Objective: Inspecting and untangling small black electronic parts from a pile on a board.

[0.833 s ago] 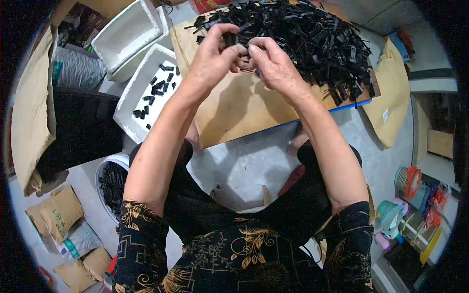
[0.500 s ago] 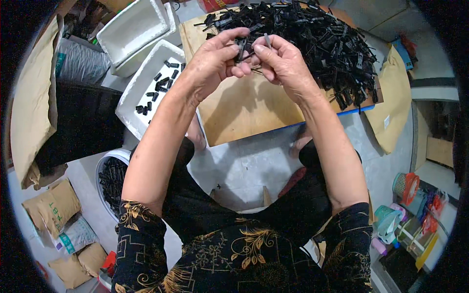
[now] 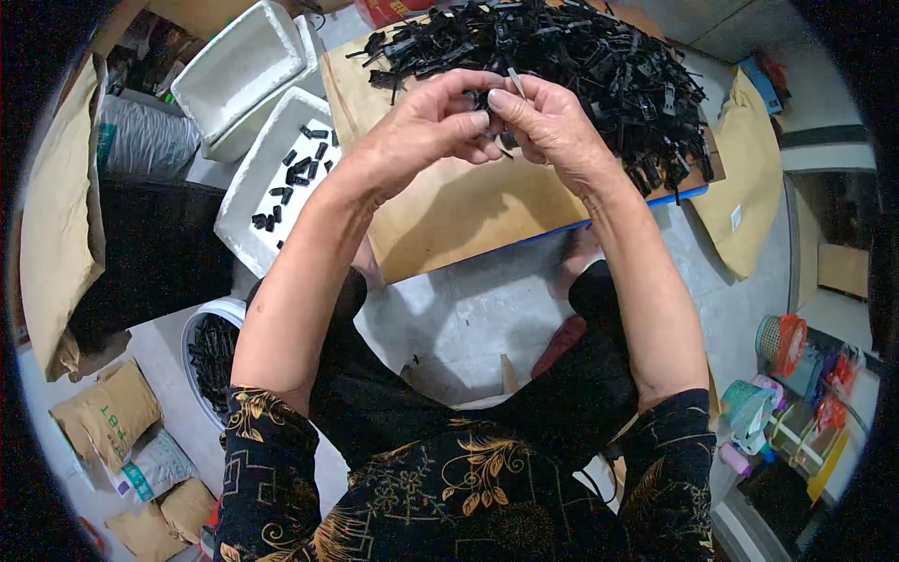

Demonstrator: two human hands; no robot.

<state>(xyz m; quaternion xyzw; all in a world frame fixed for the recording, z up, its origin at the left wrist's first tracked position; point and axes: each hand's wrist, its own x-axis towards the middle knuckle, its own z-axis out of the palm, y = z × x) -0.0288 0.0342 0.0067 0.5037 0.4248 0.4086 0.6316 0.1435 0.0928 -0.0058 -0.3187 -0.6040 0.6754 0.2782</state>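
Note:
My left hand (image 3: 426, 124) and my right hand (image 3: 554, 129) meet above the wooden board, fingers pinched together. From my right hand's thumb and fingers a narrow grey metal blade (image 3: 516, 82) sticks up; its lower end is hidden. A small black plastic part (image 3: 507, 152) shows only a dark tip below the fingertips, and my left fingers close round the rest. Behind the hands, a big heap of black plastic parts (image 3: 562, 51) covers the far side of the board (image 3: 440, 220).
Left of the board, a white foam box (image 3: 234, 214) holds several short black pieces. Beyond it sit stacked white foam boxes (image 3: 192, 92). A white bucket (image 3: 192, 375) of black parts stands near my left knee. A brown paper sack (image 3: 744, 192) lies to the right.
My right hand has closed in on my left, and the black part is now mostly covered by fingers. The whole view has shifted slightly.

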